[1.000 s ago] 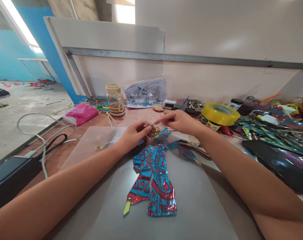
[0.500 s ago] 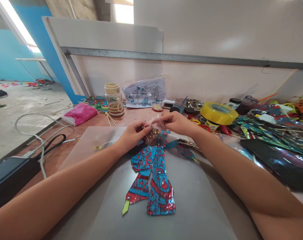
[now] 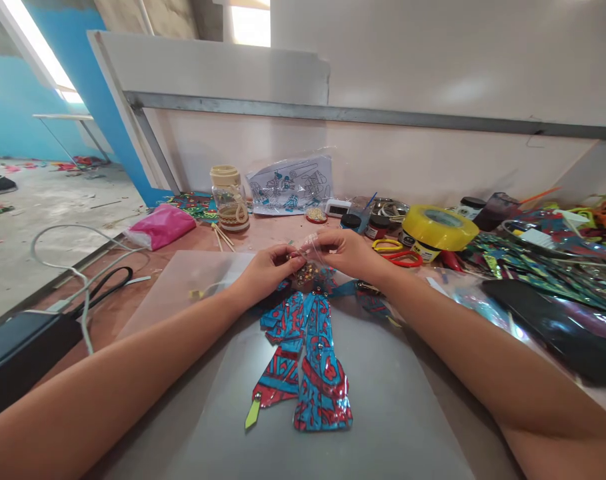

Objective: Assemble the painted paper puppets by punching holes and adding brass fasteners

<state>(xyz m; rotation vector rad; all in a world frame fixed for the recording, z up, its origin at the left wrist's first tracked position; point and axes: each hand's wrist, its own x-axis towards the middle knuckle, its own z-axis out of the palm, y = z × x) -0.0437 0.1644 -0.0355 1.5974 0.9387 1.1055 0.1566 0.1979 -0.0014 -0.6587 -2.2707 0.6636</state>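
Note:
Between my hands is a small clear plastic bag (image 3: 309,272) with gold and dark bead-like pieces inside. My left hand (image 3: 271,268) pinches its left upper edge. The fingers of my right hand (image 3: 343,252) are closed on the bag's upper right edge. Below them lies a jointed puppet figure (image 3: 320,373) in painted blue and red, with round metal fasteners at its joints and a yellow-green tip on one leg. Its upper part is partly hidden by the bag and my hands. Under it is a translucent sheet (image 3: 393,413).
Scissors (image 3: 405,258), a yellow tape roll (image 3: 440,228) and paint jars (image 3: 351,221) stand at back right. Painted strips (image 3: 523,260) and a black object (image 3: 547,327) lie right. A bottle (image 3: 231,200) and pink bag (image 3: 161,227) are back left; a black power adapter (image 3: 27,353) lies left.
My right hand has moved slightly left and down, closer to my left hand at the top of the bag. More of the scissors shows. The puppet stays in place.

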